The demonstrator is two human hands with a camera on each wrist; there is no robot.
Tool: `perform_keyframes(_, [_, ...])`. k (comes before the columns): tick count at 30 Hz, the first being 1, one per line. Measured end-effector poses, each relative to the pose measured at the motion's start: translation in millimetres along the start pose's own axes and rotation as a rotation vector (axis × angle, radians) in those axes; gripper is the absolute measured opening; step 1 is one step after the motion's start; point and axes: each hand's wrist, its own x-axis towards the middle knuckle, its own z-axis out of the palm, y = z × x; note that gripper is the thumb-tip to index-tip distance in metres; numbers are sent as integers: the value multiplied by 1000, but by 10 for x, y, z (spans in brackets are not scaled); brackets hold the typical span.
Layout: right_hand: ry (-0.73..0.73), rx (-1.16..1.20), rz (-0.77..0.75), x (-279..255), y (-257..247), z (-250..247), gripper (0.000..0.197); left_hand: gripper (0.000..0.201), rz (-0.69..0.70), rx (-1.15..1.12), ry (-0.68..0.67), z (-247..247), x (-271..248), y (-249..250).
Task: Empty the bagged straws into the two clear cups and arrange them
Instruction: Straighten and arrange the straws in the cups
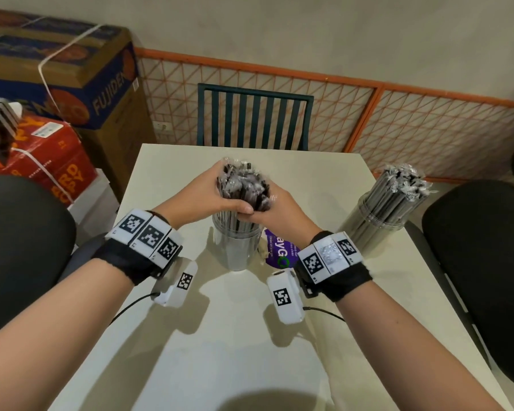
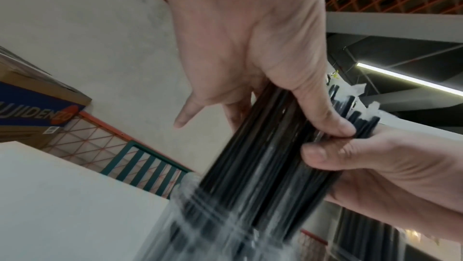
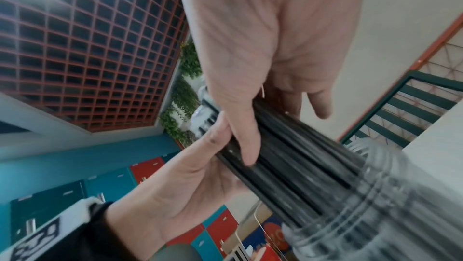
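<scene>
Over the middle of the white table (image 1: 172,366), both hands meet around one bundle of black straws (image 1: 244,188). Left hand (image 1: 208,194): fingers and thumb curled round the bundle's left side, thumb across the near face. Right hand (image 1: 279,209): clamped on the right side, thumb tip touching the left thumb. In the left wrist view the left little finger (image 2: 185,114) sticks out free of the straws.

Bundle: upright, lower ends inside the near clear cup (image 1: 236,247), upper ends in crinkled clear wrapping above the hands.

Second clear cup (image 1: 377,229): far right on the table, well apart, packed with wrapped straws (image 1: 398,191).

Purple printed bag (image 1: 279,253): flat on the table, just right of the near cup.

Surroundings: green slatted chair (image 1: 254,117) beyond the far edge; stacked cardboard boxes (image 1: 60,72) far left; orange mesh fence (image 1: 428,129) behind.
</scene>
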Motion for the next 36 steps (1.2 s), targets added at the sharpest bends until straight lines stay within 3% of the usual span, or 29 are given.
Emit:
perform_keyframes(3, [-107,-131,26,-45,62,4,74,83,-41,73,-52,67,-111,-116])
perform_keyframes(7, [-23,-66,55,-112,119,63,79,81,-69,89,-18,125,-159,-193])
perform_keyframes(11, [29,-15,50,-143,111,140,66,67,-55,56,21,183,-158,-201])
perform_keyframes(15, [41,-57,-14,-97,41,59,57,70,17,62,113,165,-170,-171])
perform_keyframes(18, [-29,-153,-12,-86,48,-8,63,79,18,71,66,157,-189,-183])
perform_keyframes(21, [-83,-243,28,-114,130,7,74,75,-25,76,43,162,-205,-241])
perform_keyframes(26, [-61,-140,71,-146,166,35,88,78,-29,72,59,129,-200,-265])
perform_keyframes(30, [-20,-154,-18,-153,129,20,97,87,45,126,52,79,-214,-219])
perform_keyframes(36, [23,-216,-177,-136,102,9,81,78,151,194,53,88,-231,-121])
